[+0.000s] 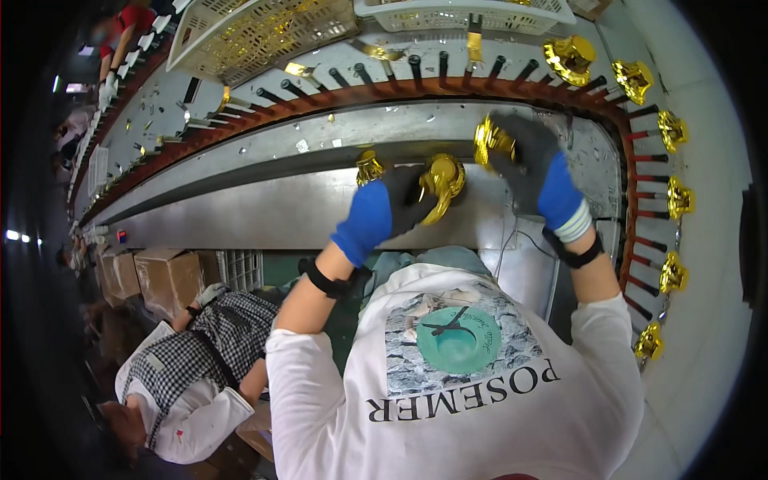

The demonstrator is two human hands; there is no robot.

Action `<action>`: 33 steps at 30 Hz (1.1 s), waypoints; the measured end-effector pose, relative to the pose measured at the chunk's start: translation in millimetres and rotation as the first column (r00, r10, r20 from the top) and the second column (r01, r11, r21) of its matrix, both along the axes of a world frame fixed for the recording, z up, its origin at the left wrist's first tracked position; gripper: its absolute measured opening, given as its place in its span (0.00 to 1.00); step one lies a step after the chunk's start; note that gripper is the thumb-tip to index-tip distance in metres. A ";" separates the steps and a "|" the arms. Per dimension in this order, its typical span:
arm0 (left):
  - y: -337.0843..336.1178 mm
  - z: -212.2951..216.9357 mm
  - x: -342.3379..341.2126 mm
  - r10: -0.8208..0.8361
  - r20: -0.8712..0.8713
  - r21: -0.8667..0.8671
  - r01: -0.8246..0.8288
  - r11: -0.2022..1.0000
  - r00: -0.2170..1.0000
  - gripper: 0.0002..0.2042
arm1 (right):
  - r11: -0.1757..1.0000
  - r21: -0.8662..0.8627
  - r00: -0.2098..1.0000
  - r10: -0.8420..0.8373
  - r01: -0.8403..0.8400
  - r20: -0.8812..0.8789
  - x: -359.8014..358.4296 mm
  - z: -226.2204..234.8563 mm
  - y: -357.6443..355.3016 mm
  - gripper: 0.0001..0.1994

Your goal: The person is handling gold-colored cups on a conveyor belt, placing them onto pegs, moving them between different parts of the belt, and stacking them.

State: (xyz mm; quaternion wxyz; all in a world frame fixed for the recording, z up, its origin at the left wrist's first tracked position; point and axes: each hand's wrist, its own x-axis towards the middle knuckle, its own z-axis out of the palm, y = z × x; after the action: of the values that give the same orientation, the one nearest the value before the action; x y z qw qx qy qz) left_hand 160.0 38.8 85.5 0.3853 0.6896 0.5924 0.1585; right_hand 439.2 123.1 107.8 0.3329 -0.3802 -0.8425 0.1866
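Observation:
My left hand (394, 210), in a blue and grey glove, grips a shiny gold cup-shaped piece (442, 182) over the metal bench (240, 212). A second gold piece (370, 166) stands just left of that hand. My right hand (534, 172), gloved the same way, holds another gold piece (490, 140) near the inner edge of the curved conveyor (336, 98). Black pegs (444, 62) stick out along the conveyor; several on the right side carry gold pieces (678, 198).
Two plastic baskets (256, 32) sit beyond the conveyor, with gold scraps scattered around. A person in a checked top (188, 368) sits low at my left near cardboard boxes (164, 276). Another person (120, 36) works at the far left end.

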 end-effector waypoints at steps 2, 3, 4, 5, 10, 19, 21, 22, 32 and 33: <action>-49.7 -110.1 -15.9 0.024 0.022 0.113 -0.026 0.993 0.999 0.26 | 0.982 -0.187 0.999 0.042 -0.036 0.030 11.4 -56.7 -25.1 0.25; -56.4 -133.1 -11.7 0.009 0.033 0.109 -0.013 0.994 0.999 0.26 | 0.966 -0.256 0.999 0.041 -0.039 0.004 22.5 -93.0 -37.7 0.25; -59.8 -149.6 -6.1 -0.057 -0.007 0.034 0.057 0.998 0.998 0.26 | 0.902 -0.430 0.990 0.023 0.040 0.141 33.3 -133.9 -49.6 0.26; -64.7 -166.0 -3.7 -0.115 -0.049 -0.042 0.113 0.993 0.992 0.26 | 0.924 -0.382 0.977 0.057 0.027 0.206 37.8 -165.8 -62.8 0.27; -56.6 -237.4 7.6 -0.205 -0.165 -0.071 0.195 0.978 0.965 0.25 | 0.916 -0.354 0.955 -0.088 0.190 0.284 21.7 -277.3 -91.1 0.26; -47.0 -154.6 19.0 -0.222 -0.051 -0.048 0.220 0.974 0.974 0.33 | 0.965 -0.155 0.967 -0.185 0.213 0.174 50.5 -209.6 -78.5 0.25; -19.4 -73.0 32.4 -0.188 -0.010 0.240 0.185 0.953 0.982 0.30 | 0.964 0.035 0.911 -0.261 0.264 0.318 47.4 -131.5 -46.1 0.23; 7.2 -40.0 39.1 -0.115 -0.012 0.441 0.108 0.891 0.993 0.29 | 0.948 0.146 0.943 -0.302 0.282 0.142 39.7 -88.1 -21.7 0.23; 216.8 44.4 26.4 0.006 -0.269 0.632 0.171 0.756 0.963 0.27 | 0.938 0.126 0.942 -0.331 0.323 0.053 31.8 7.8 143.9 0.30; 212.3 41.0 23.8 0.011 -0.369 0.607 0.232 0.760 0.929 0.28 | 0.946 0.206 0.953 -0.277 0.249 0.122 41.0 3.3 145.8 0.28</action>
State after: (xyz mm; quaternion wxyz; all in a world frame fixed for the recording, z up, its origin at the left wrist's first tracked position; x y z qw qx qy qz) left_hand 183.9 251.1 126.5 0.0238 0.8302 0.5190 0.2021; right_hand 480.2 268.9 111.1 0.3254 -0.4690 -0.8205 0.0309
